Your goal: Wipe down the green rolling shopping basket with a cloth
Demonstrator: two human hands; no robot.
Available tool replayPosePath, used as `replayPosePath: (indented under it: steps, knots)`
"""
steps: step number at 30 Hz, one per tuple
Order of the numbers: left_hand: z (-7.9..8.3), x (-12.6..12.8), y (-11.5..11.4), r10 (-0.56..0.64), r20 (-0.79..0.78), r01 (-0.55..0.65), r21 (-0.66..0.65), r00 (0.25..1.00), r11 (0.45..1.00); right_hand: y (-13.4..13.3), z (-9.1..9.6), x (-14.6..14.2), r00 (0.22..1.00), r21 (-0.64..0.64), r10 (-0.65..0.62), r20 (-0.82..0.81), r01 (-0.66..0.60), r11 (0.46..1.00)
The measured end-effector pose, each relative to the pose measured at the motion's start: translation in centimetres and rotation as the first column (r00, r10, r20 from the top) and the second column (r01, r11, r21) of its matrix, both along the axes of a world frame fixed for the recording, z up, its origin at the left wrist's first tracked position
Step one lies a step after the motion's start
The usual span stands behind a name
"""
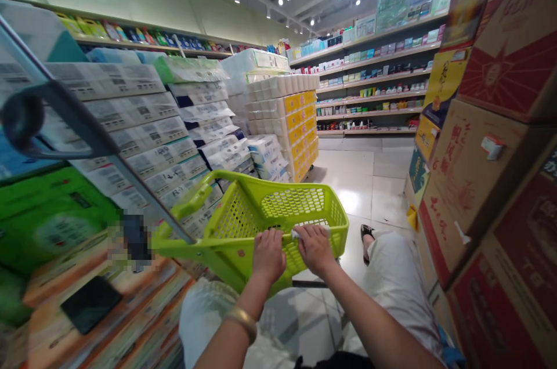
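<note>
- The left hand (268,256) is curled over the near rim of the green basket (303,206), fingers bent across the edge and pressing on it.
- Just beside it on the same rim, the right hand (314,244) has its fingers folded over a white cloth (296,234), pinned against the basket; the cloth is mostly covered, but looks thin, soft and light, best pinched in a bunch under the fingertips.
- The basket sits right in front of the person, between the knees, opening upward. Its perforated walls look like moulded plastic: fairly stiff, light for its bulk, perhaps a little springy midway along a side, smooth enough to slide under a loose hand.
- The thick rim seems the firmest hold; for lifting, the green handle (196,198) at the basket's left end should serve better than the pierced walls.
- A metal pole (145,189) slants up and leftward from that end, topped by a grey grip (82,122), which looks suited to pulling.
- Beyond the basket stand stacked paper packs (282,125); cartons (474,166) rise to its right.
</note>
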State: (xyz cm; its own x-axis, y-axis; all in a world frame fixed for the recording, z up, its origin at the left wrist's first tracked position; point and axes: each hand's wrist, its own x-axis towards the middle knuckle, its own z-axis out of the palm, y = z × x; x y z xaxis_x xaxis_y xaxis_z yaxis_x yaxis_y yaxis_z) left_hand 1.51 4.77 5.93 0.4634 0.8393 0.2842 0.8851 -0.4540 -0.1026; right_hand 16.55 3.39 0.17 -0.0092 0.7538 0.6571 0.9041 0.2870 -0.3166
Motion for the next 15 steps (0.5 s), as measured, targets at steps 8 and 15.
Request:
replayPosePath:
  steps: [8,15]
  knots:
    - [-0.3,-0.9,-0.8,0.0,-0.021,0.0,-0.028,1.0,1.0,-2.1,-1.7,4.8,0.982,0.012,-0.16,-0.098,0.162,0.987]
    - [-0.7,-1.0,-1.2,0.013,-0.019,-0.013,0.009,1.0,1.0,-1.4,0.3,-2.1,0.973,-0.044,-0.2,-0.119,0.196,0.98]
